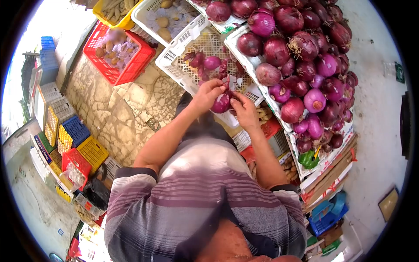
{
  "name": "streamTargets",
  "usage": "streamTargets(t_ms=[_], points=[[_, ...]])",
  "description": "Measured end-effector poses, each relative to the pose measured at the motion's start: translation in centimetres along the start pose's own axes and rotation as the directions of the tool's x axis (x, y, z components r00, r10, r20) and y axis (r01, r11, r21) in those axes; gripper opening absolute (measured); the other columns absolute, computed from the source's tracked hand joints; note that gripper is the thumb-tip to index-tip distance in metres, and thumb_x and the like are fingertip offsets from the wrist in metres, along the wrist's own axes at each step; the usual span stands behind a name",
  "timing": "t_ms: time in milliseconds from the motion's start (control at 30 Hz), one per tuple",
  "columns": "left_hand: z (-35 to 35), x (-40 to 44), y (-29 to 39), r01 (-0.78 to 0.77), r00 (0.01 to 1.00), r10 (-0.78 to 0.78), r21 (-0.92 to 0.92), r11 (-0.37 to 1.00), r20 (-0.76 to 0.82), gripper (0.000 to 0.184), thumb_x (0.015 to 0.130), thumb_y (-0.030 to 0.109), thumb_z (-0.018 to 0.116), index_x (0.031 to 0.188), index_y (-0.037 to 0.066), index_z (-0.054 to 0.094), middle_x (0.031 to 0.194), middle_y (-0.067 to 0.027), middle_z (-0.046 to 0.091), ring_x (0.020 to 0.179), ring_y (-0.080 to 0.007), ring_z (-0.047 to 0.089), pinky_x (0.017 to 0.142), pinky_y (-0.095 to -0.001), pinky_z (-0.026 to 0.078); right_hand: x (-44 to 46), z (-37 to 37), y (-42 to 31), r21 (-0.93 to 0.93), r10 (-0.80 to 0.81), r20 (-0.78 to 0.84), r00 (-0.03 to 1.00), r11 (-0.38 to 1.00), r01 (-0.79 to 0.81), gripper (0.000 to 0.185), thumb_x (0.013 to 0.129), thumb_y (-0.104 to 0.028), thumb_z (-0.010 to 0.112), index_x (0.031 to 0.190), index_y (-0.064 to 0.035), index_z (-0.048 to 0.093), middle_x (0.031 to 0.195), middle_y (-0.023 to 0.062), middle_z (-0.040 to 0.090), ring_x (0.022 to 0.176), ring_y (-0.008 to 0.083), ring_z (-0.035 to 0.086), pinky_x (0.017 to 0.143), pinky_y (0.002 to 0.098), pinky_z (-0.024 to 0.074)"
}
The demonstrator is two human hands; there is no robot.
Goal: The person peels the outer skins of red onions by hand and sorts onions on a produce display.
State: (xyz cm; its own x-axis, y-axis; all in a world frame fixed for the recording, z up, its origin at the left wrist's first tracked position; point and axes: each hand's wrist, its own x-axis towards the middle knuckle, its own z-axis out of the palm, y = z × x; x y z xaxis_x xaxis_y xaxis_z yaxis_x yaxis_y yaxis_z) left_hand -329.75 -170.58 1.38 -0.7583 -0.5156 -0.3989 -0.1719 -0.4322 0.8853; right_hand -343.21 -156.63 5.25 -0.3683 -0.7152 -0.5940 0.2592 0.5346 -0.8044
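A purple-red onion (221, 103) is between my two hands, over the near edge of a white plastic basket (168, 65). My left hand (208, 97) has its fingers pinched at the onion's top, where loose skin shows. My right hand (244, 109) holds the onion's right side with thumb and fingers. Inside the basket lie another onion (212, 63), dark onion skins and pale scraps. To the right, a large heap of red onions (304, 46) rests on a white-edged stand.
A red basket (144, 56) with wrapped produce, a yellow basket (126, 22) and a white crate of potatoes (142, 15) stand ahead. A green pepper (309, 160) lies at the heap's near end. Stacked crates (92, 153) stand left on the cracked stone floor (113, 109).
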Motion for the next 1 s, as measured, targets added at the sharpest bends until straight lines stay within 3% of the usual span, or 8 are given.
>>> streamTargets(t_ms=[200,433,533,633,733,833,933,1000], points=[[-0.2,0.2,-0.1,-0.101,0.995,0.103,0.14,0.985,-0.006,0.026,0.095,0.019,0.062,0.104,-0.005,0.065,0.088,-0.0062,0.067,0.085,-0.0126,0.059,0.079,-0.0307,0.049,0.7,-0.6,0.5,-0.128,-0.058,0.097,0.994,0.989,0.07,0.03,0.101,-0.014,0.058,0.123,0.0056,0.062,0.089,0.0017,0.064,0.073,0.0072,0.059,0.066,0.0223,0.0505],[-0.2,0.5,-1.0,-0.071,0.997,0.073,0.152,0.986,-0.012,0.024,0.094,0.018,0.066,0.102,-0.004,0.067,0.089,-0.0073,0.068,0.085,-0.0128,0.06,0.079,-0.03,0.049,0.6,-0.4,-0.5,-0.162,-0.035,0.133,0.991,0.985,0.056,0.03,0.099,-0.014,0.057,0.121,0.0069,0.062,0.085,0.0013,0.063,0.069,0.0077,0.055,0.064,0.024,0.0475],[0.1,0.5,-0.6,0.003,1.0,0.002,0.166,0.986,-0.027,0.021,0.093,0.016,0.066,0.101,-0.004,0.068,0.094,-0.0046,0.068,0.09,-0.0105,0.059,0.082,-0.0269,0.049,1.0,-0.4,0.3,-0.226,-0.131,0.096,0.987,0.962,0.15,0.031,0.098,-0.011,0.055,0.121,0.008,0.062,0.085,0.0018,0.063,0.071,0.007,0.055,0.065,0.0244,0.0482],[0.3,0.7,-0.5,0.012,1.0,-0.01,0.169,0.985,-0.01,0.021,0.093,0.015,0.067,0.101,-0.004,0.068,0.095,-0.0058,0.069,0.09,-0.0113,0.06,0.083,-0.0275,0.049,0.8,-0.4,0.1,-0.291,-0.176,0.081,0.981,0.937,0.192,0.032,0.096,-0.013,0.053,0.121,0.0068,0.061,0.084,0.0085,0.066,0.07,0.0151,0.061,0.066,0.0303,0.0506],[0.2,1.0,-0.6,0.009,1.0,-0.01,0.174,0.985,0.009,0.021,0.092,0.014,0.067,0.101,-0.004,0.068,0.096,-0.0068,0.069,0.091,-0.0128,0.061,0.084,-0.028,0.049,0.2,0.1,-0.8,-0.492,-0.328,0.07,0.942,0.81,0.318,0.033,0.094,-0.015,0.052,0.118,0.0048,0.062,0.084,0.0207,0.067,0.071,0.0317,0.065,0.068,0.0402,0.051],[0.3,0.9,-0.5,0.003,1.0,-0.007,0.202,0.979,0.019,0.022,0.09,0.015,0.069,0.101,-0.004,0.069,0.093,-0.0087,0.07,0.089,-0.0151,0.063,0.083,-0.0296,0.05,0.5,0.3,-0.4,-0.524,-0.273,0.082,0.959,0.806,0.274,0.03,0.092,-0.017,0.051,0.111,0.0037,0.061,0.088,0.0295,0.063,0.079,0.0459,0.062,0.071,0.0493,0.0491],[0.4,0.8,-1.6,-0.021,1.0,0.022,0.158,0.987,0.0,0.025,0.089,0.019,0.071,0.101,-0.003,0.07,0.089,-0.0112,0.072,0.085,-0.017,0.065,0.078,-0.0321,0.051,0.5,0.5,0.1,-0.597,-0.275,0.065,0.959,0.76,0.258,0.029,0.09,-0.015,0.053,0.111,0.0033,0.06,0.093,0.0319,0.065,0.089,0.051,0.062,0.077,0.0557,0.0478],[0.2,0.5,-1.3,-0.017,1.0,0.02,0.201,0.979,-0.013,0.025,0.088,0.019,0.071,0.101,-0.003,0.071,0.089,-0.0109,0.072,0.085,-0.0167,0.065,0.078,-0.0319,0.051,0.4,1.5,-0.5,-0.561,-0.309,0.042,0.95,0.779,0.278,0.025,0.092,-0.015,0.051,0.105,0.0043,0.059,0.088,0.0306,0.064,0.084,0.0499,0.061,0.073,0.0544,0.0475]])
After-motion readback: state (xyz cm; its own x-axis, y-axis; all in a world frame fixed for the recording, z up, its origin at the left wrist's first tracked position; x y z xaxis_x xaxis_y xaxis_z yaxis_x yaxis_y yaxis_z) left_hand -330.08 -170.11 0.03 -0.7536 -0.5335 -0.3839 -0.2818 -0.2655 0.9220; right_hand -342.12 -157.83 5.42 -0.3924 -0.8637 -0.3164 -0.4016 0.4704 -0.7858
